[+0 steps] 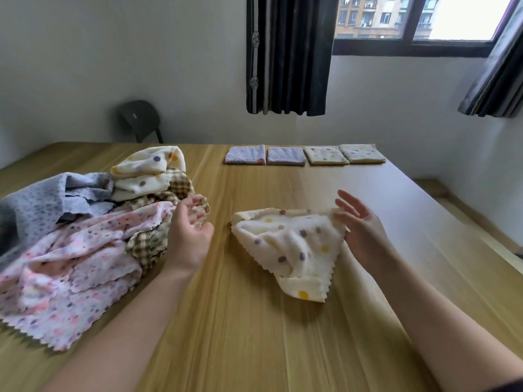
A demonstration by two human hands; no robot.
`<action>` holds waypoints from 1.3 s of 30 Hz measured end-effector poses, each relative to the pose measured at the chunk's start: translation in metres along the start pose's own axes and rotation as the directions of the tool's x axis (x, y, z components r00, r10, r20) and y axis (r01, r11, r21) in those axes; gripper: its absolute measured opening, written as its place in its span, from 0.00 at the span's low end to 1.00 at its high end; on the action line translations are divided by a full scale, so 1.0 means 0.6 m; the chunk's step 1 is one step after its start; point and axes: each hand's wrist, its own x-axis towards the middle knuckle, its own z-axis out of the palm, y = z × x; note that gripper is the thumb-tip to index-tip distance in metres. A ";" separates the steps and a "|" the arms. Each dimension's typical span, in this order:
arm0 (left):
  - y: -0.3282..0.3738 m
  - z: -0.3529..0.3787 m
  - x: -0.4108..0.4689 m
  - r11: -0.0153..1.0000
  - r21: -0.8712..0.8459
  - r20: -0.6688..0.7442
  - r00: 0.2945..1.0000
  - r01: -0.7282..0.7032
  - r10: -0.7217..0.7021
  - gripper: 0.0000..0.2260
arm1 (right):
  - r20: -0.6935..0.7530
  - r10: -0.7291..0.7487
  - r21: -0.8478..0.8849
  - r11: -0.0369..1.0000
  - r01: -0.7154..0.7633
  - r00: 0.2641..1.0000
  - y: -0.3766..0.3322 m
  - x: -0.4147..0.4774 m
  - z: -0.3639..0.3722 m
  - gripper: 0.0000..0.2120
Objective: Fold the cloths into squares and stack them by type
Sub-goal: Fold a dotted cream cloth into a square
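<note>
One cream polka-dot cloth [291, 244] crumpled at the centre of the table [254, 335], likely light and limp, best pinched at two adjacent zigzag corners, right hand [362, 230] spread open against its 3 o'clock corner, left hand [189, 236] loosely curled and empty beside the unfolded heap [70, 244] at 9 o'clock.

Soft daylight enters through the window [418, 18] at upper right — its panes are blown out white. The tabletop [254, 321] carries a pale sheen and faint shadows. Wide-angle bending curves the edges — the cloth pile [70, 250] at left blurs slightly.
</note>
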 end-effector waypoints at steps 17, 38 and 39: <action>-0.013 0.006 -0.019 0.743 0.471 0.487 0.843 -0.476 0.231 0.05 | 0.547 -0.043 -0.830 0.100 0.548 0.836 0.057 -0.008 0.006 0.24; -0.011 -0.001 -0.016 0.689 0.560 0.531 0.838 -0.460 0.128 0.17 | 0.265 -0.368 -0.670 0.595 0.445 0.891 0.048 -0.057 0.004 0.19; -0.010 -0.002 -0.016 0.689 0.570 0.531 0.841 -0.448 0.108 0.19 | 0.236 -0.368 -0.640 0.637 0.429 0.899 0.048 -0.057 0.003 0.21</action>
